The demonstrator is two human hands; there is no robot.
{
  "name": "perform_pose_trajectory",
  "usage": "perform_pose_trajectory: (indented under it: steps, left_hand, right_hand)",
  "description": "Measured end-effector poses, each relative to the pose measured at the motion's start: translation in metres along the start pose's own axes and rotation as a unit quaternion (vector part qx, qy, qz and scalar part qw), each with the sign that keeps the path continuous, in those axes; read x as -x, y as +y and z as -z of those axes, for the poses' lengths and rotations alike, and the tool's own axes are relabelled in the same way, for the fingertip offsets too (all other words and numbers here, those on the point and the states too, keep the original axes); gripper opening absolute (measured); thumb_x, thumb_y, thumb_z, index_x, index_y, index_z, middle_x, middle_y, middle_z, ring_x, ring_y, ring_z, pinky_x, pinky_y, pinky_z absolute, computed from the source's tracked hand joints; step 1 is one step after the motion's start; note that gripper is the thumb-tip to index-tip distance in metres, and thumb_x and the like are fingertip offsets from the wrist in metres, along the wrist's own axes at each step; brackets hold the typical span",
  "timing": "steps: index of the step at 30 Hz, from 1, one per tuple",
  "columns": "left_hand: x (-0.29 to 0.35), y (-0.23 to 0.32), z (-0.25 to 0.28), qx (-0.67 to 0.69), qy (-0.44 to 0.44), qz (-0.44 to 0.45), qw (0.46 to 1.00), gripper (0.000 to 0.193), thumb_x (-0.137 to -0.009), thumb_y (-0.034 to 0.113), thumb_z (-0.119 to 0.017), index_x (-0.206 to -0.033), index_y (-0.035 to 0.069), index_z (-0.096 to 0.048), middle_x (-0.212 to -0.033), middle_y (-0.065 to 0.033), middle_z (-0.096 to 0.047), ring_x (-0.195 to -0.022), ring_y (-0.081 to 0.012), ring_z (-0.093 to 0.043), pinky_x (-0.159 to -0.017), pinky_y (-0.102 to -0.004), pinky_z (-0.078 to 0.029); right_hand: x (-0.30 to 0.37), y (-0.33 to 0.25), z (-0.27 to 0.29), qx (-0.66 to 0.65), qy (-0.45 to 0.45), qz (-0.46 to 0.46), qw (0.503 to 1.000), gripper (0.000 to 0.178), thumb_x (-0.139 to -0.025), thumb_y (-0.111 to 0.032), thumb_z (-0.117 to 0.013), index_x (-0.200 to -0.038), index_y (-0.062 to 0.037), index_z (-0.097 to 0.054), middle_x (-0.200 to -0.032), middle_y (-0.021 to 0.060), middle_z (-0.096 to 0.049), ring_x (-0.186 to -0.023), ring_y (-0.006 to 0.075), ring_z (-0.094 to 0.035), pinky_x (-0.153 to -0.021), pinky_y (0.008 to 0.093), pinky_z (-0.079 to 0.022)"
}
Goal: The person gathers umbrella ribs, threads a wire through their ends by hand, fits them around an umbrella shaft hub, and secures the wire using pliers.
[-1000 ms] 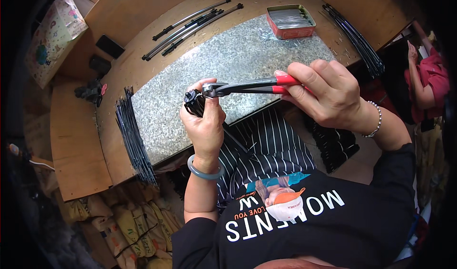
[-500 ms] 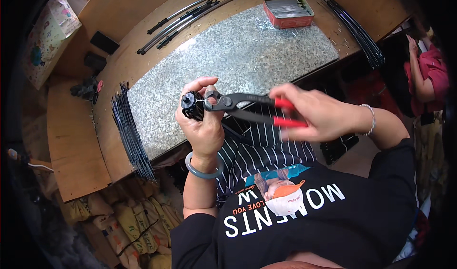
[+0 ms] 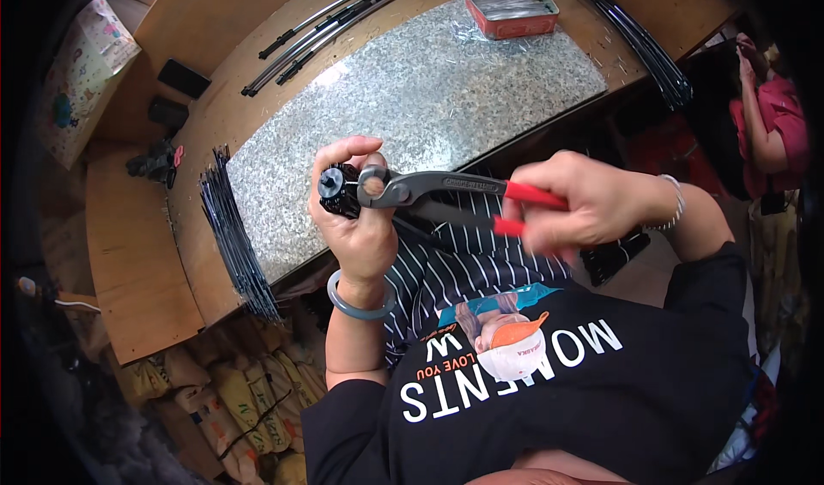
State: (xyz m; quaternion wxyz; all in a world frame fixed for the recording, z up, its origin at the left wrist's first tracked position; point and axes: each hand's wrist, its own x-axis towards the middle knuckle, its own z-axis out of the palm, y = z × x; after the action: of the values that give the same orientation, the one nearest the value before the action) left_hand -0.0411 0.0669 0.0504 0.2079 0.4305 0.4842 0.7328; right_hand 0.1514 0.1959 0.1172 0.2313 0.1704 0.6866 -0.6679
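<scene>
My left hand [image 3: 359, 243] is closed round the top of a black umbrella frame [image 3: 335, 184], its round hub facing up and dark ribs gathered about it. From the right, my right hand [image 3: 579, 202] grips the red handles of black end-cutting pincers [image 3: 412, 190]. The pincer jaws sit beside the hub, against my left thumb and fingers. A short bit of thin wire shows between hub and jaws; the jaws' exact bite on it is too small to make out. The rest of the frame is hidden below my left hand.
A grey stone slab [image 3: 412, 81] lies on the wooden table. On it stands a red tin [image 3: 524, 28] of cut wires. Metal shafts [image 3: 330, 34] lie behind. Bundles of black ribs rest at left [image 3: 230, 236] and right [image 3: 639, 47]. Another person [image 3: 772, 124] sits far right.
The pincer handles have come closer together as my right hand squeezed and moved slightly right. The jaws have turned a little beside the hub. My left hand keeps its hold.
</scene>
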Motion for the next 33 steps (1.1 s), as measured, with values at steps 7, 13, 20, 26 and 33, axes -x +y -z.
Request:
perform_pose_trajectory:
  steps: [7, 13, 20, 26, 33]
  left_hand:
    - [0.0, 0.005, -0.003, 0.03, 0.026, 0.039, 0.998, 0.016, -0.086, 0.004, -0.054, -0.101, 0.0, -0.05, -0.07, 0.0011, -0.048, -0.055, -0.0022, -0.039, -0.047, -0.0152, -0.029]
    - [-0.001, 0.005, -0.002, 0.029, 0.024, 0.041, 0.998, 0.017, -0.084, 0.0, -0.051, -0.101, 0.0, -0.05, -0.069, 0.0013, -0.047, -0.055, -0.0023, -0.039, -0.046, -0.015, -0.03]
    - [0.0, 0.006, -0.008, 0.012, 0.022, 0.04, 0.999, 0.018, -0.083, -0.002, -0.051, -0.1, 0.0, -0.05, -0.07, 0.0006, -0.049, -0.055, -0.0025, -0.04, -0.046, -0.0155, -0.031]
    - [-0.005, 0.0, -0.001, -0.222, -0.032, -0.091, 0.97, 0.024, -0.081, -0.004, -0.051, -0.104, -0.001, -0.048, -0.07, -0.0006, -0.049, -0.05, -0.0023, -0.041, -0.047, -0.0164, -0.035]
    - [-0.025, 0.026, 0.02, 0.216, -0.02, 0.065, 0.974, 0.019, -0.088, 0.003, -0.048, -0.108, 0.004, -0.05, -0.065, 0.0018, -0.043, -0.056, -0.0036, -0.039, -0.052, -0.0216, -0.036]
  right_hand:
    - [-0.018, 0.031, -0.004, 0.25, 0.168, 0.267, 0.915, 0.05, -0.084, -0.013, -0.059, -0.128, -0.0003, -0.039, -0.084, 0.0124, -0.052, -0.071, 0.0204, -0.054, -0.065, 0.0306, -0.045]
    - [-0.026, 0.032, 0.002, 0.292, 0.181, 0.299, 0.891, 0.056, -0.089, -0.019, -0.053, -0.137, -0.0028, -0.031, -0.088, 0.0112, -0.053, -0.072, 0.0214, -0.053, -0.068, 0.0312, -0.045]
    - [-0.018, 0.031, 0.007, 0.246, 0.189, 0.21, 0.927, 0.032, -0.09, -0.024, -0.051, -0.113, -0.0025, -0.053, -0.081, 0.0142, -0.058, -0.069, 0.0291, -0.058, -0.061, 0.035, -0.046]
    - [0.012, -0.014, 0.02, 0.401, 0.204, 0.071, 0.89, 0.027, -0.09, -0.028, -0.052, -0.094, -0.0017, -0.055, -0.075, 0.0151, -0.057, -0.067, 0.0324, -0.058, -0.058, 0.037, -0.045]
    - [-0.023, 0.031, 0.04, 0.366, 0.324, 0.136, 0.862, 0.031, -0.085, -0.027, -0.058, -0.101, -0.0021, -0.049, -0.092, 0.0157, -0.055, -0.085, 0.0326, -0.054, -0.072, 0.0383, -0.043]
